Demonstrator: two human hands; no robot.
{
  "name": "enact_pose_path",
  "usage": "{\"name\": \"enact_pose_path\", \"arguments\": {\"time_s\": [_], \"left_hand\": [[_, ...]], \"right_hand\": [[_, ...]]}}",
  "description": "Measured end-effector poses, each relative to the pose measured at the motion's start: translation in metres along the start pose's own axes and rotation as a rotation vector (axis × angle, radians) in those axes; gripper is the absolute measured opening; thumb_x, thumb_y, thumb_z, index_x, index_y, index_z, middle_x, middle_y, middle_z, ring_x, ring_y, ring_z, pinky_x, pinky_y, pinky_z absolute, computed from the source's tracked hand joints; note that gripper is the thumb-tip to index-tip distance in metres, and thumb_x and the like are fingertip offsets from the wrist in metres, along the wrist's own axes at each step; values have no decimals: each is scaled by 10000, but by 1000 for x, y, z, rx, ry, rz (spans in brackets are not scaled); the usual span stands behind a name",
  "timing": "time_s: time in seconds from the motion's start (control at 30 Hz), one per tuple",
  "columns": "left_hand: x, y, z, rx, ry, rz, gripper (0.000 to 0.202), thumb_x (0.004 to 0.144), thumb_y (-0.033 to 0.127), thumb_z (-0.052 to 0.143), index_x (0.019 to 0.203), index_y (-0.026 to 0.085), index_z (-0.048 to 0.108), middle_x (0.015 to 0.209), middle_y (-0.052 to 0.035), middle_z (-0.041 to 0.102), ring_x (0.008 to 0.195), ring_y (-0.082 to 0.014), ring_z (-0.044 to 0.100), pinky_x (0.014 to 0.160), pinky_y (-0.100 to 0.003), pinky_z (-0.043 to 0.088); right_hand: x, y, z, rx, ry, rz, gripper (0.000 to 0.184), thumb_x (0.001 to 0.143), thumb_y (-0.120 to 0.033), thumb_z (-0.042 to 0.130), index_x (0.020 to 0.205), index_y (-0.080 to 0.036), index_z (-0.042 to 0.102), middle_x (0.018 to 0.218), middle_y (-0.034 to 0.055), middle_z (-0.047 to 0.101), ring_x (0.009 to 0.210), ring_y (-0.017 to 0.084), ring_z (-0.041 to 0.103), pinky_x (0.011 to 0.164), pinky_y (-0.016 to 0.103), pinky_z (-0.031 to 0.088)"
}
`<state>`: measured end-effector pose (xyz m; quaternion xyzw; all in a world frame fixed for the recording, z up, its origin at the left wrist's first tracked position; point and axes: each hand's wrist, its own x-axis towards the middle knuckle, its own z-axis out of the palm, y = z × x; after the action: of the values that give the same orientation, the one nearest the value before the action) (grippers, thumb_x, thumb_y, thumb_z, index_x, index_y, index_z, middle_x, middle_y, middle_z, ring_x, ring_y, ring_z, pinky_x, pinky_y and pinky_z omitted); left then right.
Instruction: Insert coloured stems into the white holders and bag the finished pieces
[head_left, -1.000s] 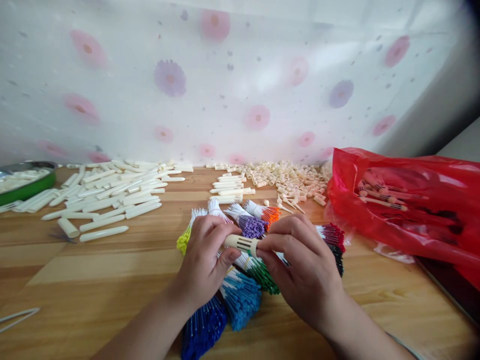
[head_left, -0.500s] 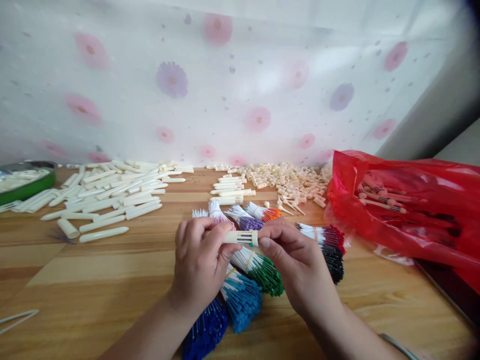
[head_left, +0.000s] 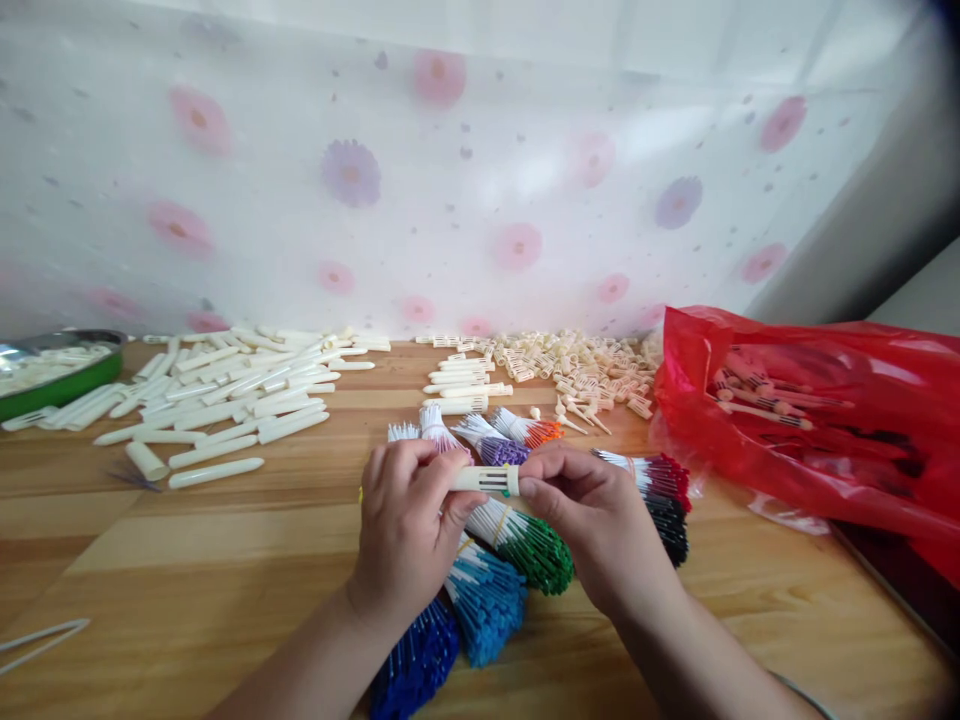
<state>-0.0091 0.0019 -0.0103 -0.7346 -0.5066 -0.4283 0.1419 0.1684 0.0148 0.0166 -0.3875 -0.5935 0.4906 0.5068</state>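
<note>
The wood-grained table point(head_left: 187, 560) carries cream tubes point(head_left: 255, 385), a heap of slotted pieces point(head_left: 592, 370), colour-tipped bundles point(head_left: 536, 550), a green-sided dish point(head_left: 67, 390) and a red bag point(head_left: 825, 480).

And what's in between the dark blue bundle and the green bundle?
The lighter blue bundle lies there, fanned out between the dark blue bundle and the green bundle. It shows in the head view.

Left hand point(head_left: 409, 525) grasping a cream, slotted, cylindrical plastic barrel point(head_left: 484, 480); right hand point(head_left: 611, 535) at its slotted end. Below, banded bundles of thin white rods with coloured tips point(head_left: 536, 548) on a brown wooden bench point(head_left: 225, 570).
</note>
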Motion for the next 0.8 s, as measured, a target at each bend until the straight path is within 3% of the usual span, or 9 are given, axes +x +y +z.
{"name": "enact_pose_path", "arguments": {"time_s": [0.27, 0.57, 0.67, 0.73, 0.8], "left_hand": [[1, 0, -3, 17, 29, 51, 329, 886, 444, 473, 1011, 181, 626, 898, -80, 501, 836, -237, 465, 773, -387, 380], [3, -2, -2, 42, 16, 18, 345, 889, 474, 449, 970, 195, 636, 872, -69, 506, 816, -228, 470, 771, -375, 386], [4, -7, 0, -11, -40, -20, 275, 897, 418, 473, 962, 196, 622, 881, -67, 537, 842, -230, 497, 779, -362, 397], [4, -11, 2, -70, -83, -58, 235, 908, 374, 455, 964, 195, 597, 870, -64, 564, 855, -232, 520, 779, -355, 407], [5, -14, 5, -117, -102, -108, 224, 909, 369, 436, 961, 197, 568, 877, -64, 590, 861, -233, 542, 779, -349, 417]], "right_hand": [[1, -3, -2, -135, -36, -94, 111, 775, -230, 621, 680, -175, 603, 692, -11, 533, 633, 115, 453, 582, 239, 355], [0, 0, 0, 68, -92, -44, 138, 820, -288, 621, 740, -184, 662, 756, 7, 577, 705, 129, 525, 651, 256, 411], [6, 0, -18, 85, -35, -128, 101, 800, -266, 635, 784, -199, 708, 797, 27, 636, 758, 152, 572, 706, 288, 445], [9, 2, -45, 50, 150, -192, 96, 789, -271, 636, 794, -200, 701, 759, 20, 635, 722, 146, 573, 681, 280, 449], [6, 5, -80, -145, 321, -173, 143, 806, -303, 607, 828, -182, 680, 683, 11, 605, 633, 134, 550, 605, 261, 441]]}}
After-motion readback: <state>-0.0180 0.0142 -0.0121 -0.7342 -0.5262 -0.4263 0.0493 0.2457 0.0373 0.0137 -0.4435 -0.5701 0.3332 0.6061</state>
